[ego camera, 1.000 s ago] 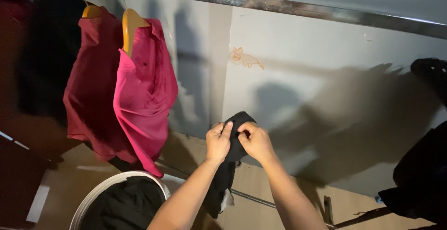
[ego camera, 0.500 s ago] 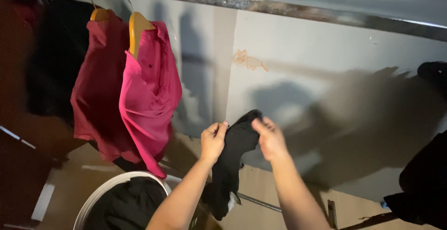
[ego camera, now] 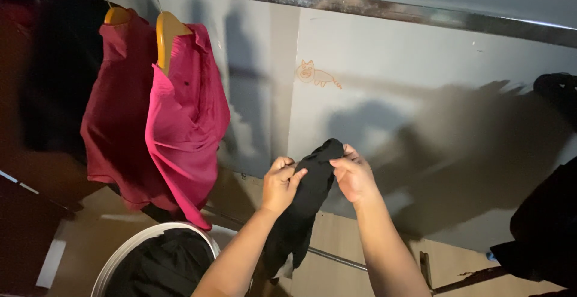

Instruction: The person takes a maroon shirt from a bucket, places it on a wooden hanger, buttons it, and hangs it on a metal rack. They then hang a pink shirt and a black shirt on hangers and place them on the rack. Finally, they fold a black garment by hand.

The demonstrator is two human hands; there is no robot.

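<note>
A black garment (ego camera: 306, 204) hangs limp in front of a grey wall, held at its top by both hands. My left hand (ego camera: 280, 184) pinches its left edge, and my right hand (ego camera: 353, 175) grips the top right. The cloth's lower part dangles between my forearms. Above, a metal rail (ego camera: 360, 7) runs across the wall. Two pink shirts (ego camera: 180, 122) hang from it on yellow hangers (ego camera: 165, 29) at the left.
A round white-rimmed tub (ego camera: 129, 252) with dark clothes sits at the lower left. Dark garments (ego camera: 544, 231) hang at the right edge, and another dark one (ego camera: 54, 74) at the far left. A small drawn animal (ego camera: 315, 74) marks the wall.
My hands moved slightly apart and then closer together on the black garment, regripping its top edge. The view shifted a little to the right.
</note>
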